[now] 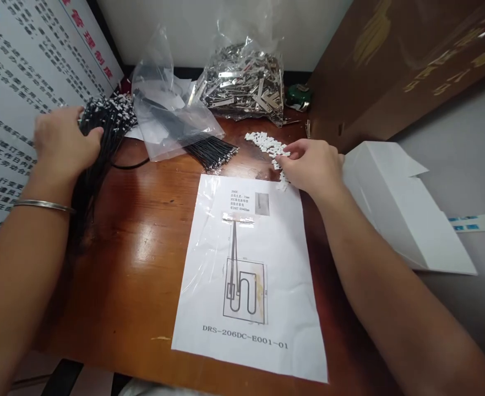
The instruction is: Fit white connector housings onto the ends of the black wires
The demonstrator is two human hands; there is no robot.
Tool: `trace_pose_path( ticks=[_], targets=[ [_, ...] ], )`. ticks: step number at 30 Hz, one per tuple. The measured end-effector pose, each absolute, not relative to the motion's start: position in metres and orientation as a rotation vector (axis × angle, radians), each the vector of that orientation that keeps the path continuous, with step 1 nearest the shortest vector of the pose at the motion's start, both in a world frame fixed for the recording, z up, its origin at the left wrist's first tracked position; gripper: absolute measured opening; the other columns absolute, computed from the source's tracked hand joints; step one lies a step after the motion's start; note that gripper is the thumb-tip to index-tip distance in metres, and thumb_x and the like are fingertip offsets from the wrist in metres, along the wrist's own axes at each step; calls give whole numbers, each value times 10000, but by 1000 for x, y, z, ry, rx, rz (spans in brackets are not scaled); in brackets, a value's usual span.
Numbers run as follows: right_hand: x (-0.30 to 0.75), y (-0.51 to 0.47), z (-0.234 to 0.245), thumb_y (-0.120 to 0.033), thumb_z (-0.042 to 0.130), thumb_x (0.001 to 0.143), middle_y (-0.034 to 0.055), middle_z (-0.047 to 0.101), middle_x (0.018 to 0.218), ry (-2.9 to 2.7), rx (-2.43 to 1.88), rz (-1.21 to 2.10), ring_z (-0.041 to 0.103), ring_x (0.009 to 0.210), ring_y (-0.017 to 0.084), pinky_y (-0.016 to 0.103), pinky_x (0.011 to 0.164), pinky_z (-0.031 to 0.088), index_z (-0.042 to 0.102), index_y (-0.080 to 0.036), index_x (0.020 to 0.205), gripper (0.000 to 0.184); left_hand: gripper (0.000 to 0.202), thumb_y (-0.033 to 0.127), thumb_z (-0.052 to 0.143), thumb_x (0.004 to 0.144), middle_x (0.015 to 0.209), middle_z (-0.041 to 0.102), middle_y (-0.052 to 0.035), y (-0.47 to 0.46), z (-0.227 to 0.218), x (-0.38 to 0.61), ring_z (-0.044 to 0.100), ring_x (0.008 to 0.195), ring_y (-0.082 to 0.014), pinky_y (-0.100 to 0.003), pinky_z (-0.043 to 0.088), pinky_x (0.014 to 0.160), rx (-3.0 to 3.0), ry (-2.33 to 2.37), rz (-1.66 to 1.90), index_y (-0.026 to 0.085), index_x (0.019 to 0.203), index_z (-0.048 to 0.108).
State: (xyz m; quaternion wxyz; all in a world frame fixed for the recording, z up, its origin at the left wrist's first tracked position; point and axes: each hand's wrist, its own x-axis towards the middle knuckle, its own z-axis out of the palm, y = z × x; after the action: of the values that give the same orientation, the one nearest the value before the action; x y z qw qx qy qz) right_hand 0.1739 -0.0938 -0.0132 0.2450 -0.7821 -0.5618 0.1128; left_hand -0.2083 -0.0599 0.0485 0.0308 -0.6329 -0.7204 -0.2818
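My left hand (66,135) is closed at the upper end of a thick bundle of black wires (105,124). White tips stick out of the bundle's top, and its lower part hangs down in shadow. Some of that hand's fingers are hidden. At the right end of a loose pile of small white plastic connector housings (262,142), my right hand (312,165) pinches thumb and forefinger together on a white housing. A second bundle of black wires (209,151) with bare metal ends lies between the hands, partly inside a clear plastic bag (163,132).
A printed drawing sheet (275,308) lies on the wooden table (135,297). Behind stands a clear bag of metal strips (242,82) with a green tape measure (298,96) beside it. A folded white card (394,209) is at right, below a brown panel (370,66).
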Motion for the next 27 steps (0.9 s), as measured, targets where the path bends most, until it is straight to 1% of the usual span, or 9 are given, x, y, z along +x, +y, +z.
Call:
trace_pose_path(
  ticks=[1, 3, 5, 6, 9, 13, 19, 23, 27],
  targets=[
    [174, -93, -12, -286, 689, 783, 99, 714, 899, -1557, -2164, 318, 640, 1000, 332, 565, 986, 370, 706, -199, 895, 143, 304, 416, 678, 824, 1019, 684, 74, -59, 46, -203, 475, 1104, -237, -415, 331, 1085, -2005, -2130, -842, 295, 1102, 663],
    [173, -92, -12, -306, 688, 784, 107, 718, 911, -1591, -2203, 340, 632, 1034, 346, 548, 987, 380, 707, -202, 883, 144, 273, 355, 622, 872, 1076, 677, 43, -61, 36, -184, 487, 1073, -216, -420, 329, 1087, -2197, -1943, -816, 243, 1117, 666],
    [173, -91, -15, -293, 681, 777, 103, 719, 891, -1596, -2223, 343, 635, 1017, 343, 527, 956, 408, 709, -209, 852, 116, 187, 273, 639, 843, 998, 697, -7, -64, 22, -158, 518, 981, -216, -415, 367, 1022, -2353, -1780, -813, 191, 995, 711],
    [173, -90, -17, -277, 673, 774, 102, 716, 873, -1594, -2224, 335, 638, 993, 338, 518, 931, 421, 709, -211, 831, 95, 182, 268, 641, 843, 1007, 705, -9, -66, 14, -146, 527, 974, -218, -394, 387, 988, -2458, -1709, -762, 204, 994, 719],
    [173, -90, -22, -215, 642, 760, 97, 700, 811, -1597, -2190, 302, 644, 900, 314, 507, 884, 433, 700, -208, 769, 59, 234, 229, 532, 900, 1077, 712, -79, -69, -4, -115, 531, 991, -265, -403, 415, 900, -2676, -1414, -647, 183, 1011, 733],
    [173, -90, -24, -184, 631, 738, 96, 684, 779, -1622, -2145, 279, 634, 852, 307, 518, 886, 418, 679, -200, 727, 52, 296, 203, 481, 909, 1090, 711, -141, -67, -15, -98, 556, 976, -300, -433, 424, 853, -2789, -1306, -553, 148, 1042, 740],
    [170, -92, -22, -195, 606, 782, 76, 676, 783, -1643, -2160, 308, 630, 879, 298, 498, 904, 396, 691, -207, 792, 86, 291, 196, 482, 897, 979, 735, -130, -53, -22, -96, 577, 930, -288, -426, 433, 785, -2723, -1208, -473, 159, 977, 759],
    [169, -91, -22, -210, 578, 803, 63, 701, 800, -1655, -2187, 262, 633, 876, 286, 460, 886, 402, 701, -215, 797, 123, 282, 233, 489, 914, 927, 739, -114, -47, -26, -98, 581, 886, -265, -404, 432, 742, -2679, -1118, -505, 168, 907, 763],
    [169, -92, -22, -205, 570, 804, 77, 726, 876, -1635, -2145, 212, 646, 905, 291, 459, 896, 409, 707, -206, 809, 137, 289, 266, 500, 924, 887, 759, -84, -47, -26, -102, 592, 829, -239, -383, 433, 717, -2690, -1097, -619, 194, 853, 771]
  ],
)
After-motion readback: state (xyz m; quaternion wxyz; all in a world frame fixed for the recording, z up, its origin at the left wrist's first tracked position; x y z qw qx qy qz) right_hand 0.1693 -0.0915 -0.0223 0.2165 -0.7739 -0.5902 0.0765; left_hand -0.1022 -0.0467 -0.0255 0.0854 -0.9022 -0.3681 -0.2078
